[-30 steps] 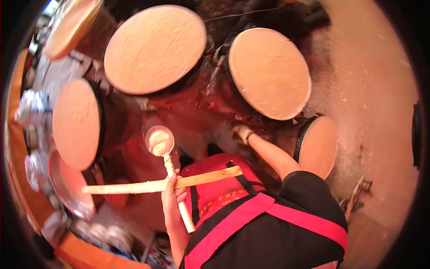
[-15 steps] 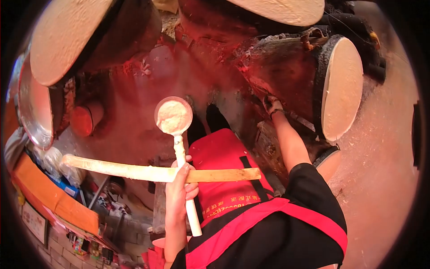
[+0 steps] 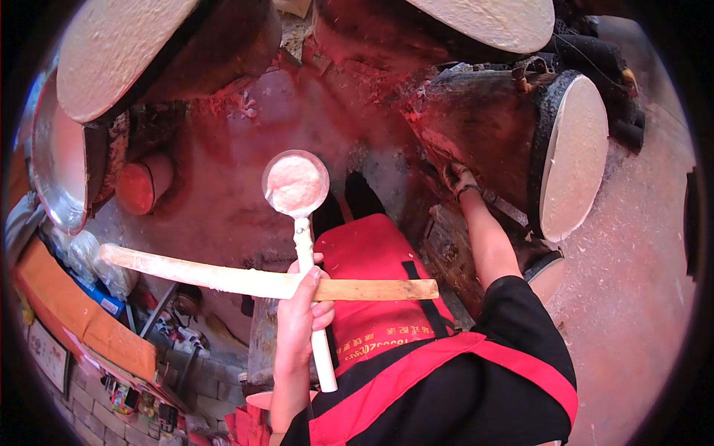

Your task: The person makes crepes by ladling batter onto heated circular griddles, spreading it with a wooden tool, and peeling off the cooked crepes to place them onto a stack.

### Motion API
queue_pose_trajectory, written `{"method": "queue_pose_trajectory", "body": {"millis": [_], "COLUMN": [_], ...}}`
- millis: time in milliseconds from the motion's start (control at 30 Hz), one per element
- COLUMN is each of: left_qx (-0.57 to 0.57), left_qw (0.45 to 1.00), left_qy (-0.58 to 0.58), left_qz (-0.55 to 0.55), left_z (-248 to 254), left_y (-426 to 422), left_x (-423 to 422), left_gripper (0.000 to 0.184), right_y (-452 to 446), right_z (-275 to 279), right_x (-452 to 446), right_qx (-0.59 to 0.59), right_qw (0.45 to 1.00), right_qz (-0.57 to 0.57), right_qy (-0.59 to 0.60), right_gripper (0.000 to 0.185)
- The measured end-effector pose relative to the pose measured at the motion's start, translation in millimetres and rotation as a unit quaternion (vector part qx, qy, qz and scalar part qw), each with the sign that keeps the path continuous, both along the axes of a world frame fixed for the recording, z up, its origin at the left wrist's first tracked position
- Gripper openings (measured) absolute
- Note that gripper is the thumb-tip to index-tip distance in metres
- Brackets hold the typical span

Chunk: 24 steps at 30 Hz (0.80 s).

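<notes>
My left hand (image 3: 301, 316) is closed around two tools at once. One is a ladle (image 3: 321, 364) with a pale handle, its round bowl full of thick pale batter (image 3: 295, 182). Across it lies a long, slightly curved wooden scraper (image 3: 201, 275), whitened along its left part. My right hand (image 3: 460, 181) reaches low beside a dark, drum-shaped stand (image 3: 483, 123), fingers curled at its side; what they grip is hidden in shadow. That stand has a black rim and a round top covered with a pale layer (image 3: 574, 160).
Two similar pale-topped stands (image 3: 130, 52) rise at the far side. A shallow metal pan (image 3: 63, 167) and a small bucket (image 3: 145, 186) are at left. Plastic bags and an orange-topped shelf (image 3: 82, 312) stand lower left. A red apron (image 3: 372, 267) covers my lap.
The view has shifted slightly, so the stands sit a little lower. The batter in the ladle looks pinker under the light. Both hands keep nearly the same pose.
</notes>
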<state>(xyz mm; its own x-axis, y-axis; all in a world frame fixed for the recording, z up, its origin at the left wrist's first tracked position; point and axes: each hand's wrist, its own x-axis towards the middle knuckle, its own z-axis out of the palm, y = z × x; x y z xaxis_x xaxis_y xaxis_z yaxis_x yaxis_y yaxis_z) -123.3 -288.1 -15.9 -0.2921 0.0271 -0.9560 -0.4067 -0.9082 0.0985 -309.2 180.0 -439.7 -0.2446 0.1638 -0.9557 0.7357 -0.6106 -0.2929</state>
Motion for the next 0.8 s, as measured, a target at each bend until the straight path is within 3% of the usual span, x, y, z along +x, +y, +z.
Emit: {"method": "queue_pose_trajectory", "body": {"millis": [133, 167, 233, 267, 300, 333, 400, 433, 500, 567, 633, 700, 800], "left_qx": [-0.003, -0.010, -0.018, -0.022, -0.028, -0.036, -0.046, -0.054, -0.076, -0.101, -0.107, -0.112, -0.091], "left_qw": [1.000, 1.000, 0.999, 0.999, 0.998, 0.997, 0.995, 0.993, 0.989, 0.983, 0.978, 0.974, 0.973], "left_qy": [0.001, 0.000, 0.005, 0.009, 0.019, 0.032, 0.054, 0.065, 0.092, 0.118, 0.136, 0.147, 0.180], "left_qz": [-0.014, -0.019, -0.038, -0.046, -0.055, -0.064, -0.072, -0.077, -0.086, -0.100, -0.119, -0.131, -0.113], "left_z": [4.0, 5.3, 10.4, 13.8, 17.0, 21.0, 31.8, 37.1, 51.5, 65.3, 72.9, 75.8, 76.1], "left_y": [-0.2, -0.2, -0.3, -0.8, -1.7, -2.9, -4.5, -1.8, 2.9, 10.3, 13.5, 14.3, 16.5], "left_x": [-2.3, -3.0, -4.8, -6.1, -7.1, -8.5, -9.4, -10.1, -6.9, -5.5, -1.8, 4.7, 21.0], "left_gripper": [0.026, 0.026, 0.026, 0.026, 0.027, 0.027, 0.028, 0.028, 0.028, 0.030, 0.025, 0.025, 0.024], "right_y": [-5.3, -10.1, -55.1, -17.5, -3.1, 12.1, -40.2, -85.9, -152.2, -179.0, -170.5, -167.4, -164.3], "right_z": [-3.5, 1.9, 66.7, 28.2, 23.7, 18.5, 108.0, 188.8, 334.3, 421.3, 443.3, 459.8, 453.1], "right_x": [-0.3, 2.7, 6.5, 28.0, 39.3, 50.6, 66.9, 55.8, 40.2, 28.8, 6.6, -17.1, -51.3], "right_qx": [-0.015, -0.003, 0.028, 0.053, 0.101, 0.172, 0.241, 0.222, 0.325, 0.353, 0.496, 0.620, 0.723], "right_qw": [0.998, 1.000, 0.998, 0.993, 0.954, 0.881, 0.692, 0.685, 0.537, 0.559, 0.430, 0.395, 0.402], "right_qz": [-0.055, -0.023, 0.034, 0.103, 0.281, 0.435, 0.668, 0.679, 0.709, 0.586, 0.491, 0.470, 0.487], "right_qy": [-0.007, -0.020, -0.041, -0.023, 0.023, 0.068, 0.134, 0.144, 0.320, 0.469, 0.573, 0.489, 0.279], "right_gripper": [0.011, 0.014, 0.026, 0.033, 0.039, 0.045, 0.050, 0.050, 0.043, 0.034, 0.038, 0.058, 0.087]}}
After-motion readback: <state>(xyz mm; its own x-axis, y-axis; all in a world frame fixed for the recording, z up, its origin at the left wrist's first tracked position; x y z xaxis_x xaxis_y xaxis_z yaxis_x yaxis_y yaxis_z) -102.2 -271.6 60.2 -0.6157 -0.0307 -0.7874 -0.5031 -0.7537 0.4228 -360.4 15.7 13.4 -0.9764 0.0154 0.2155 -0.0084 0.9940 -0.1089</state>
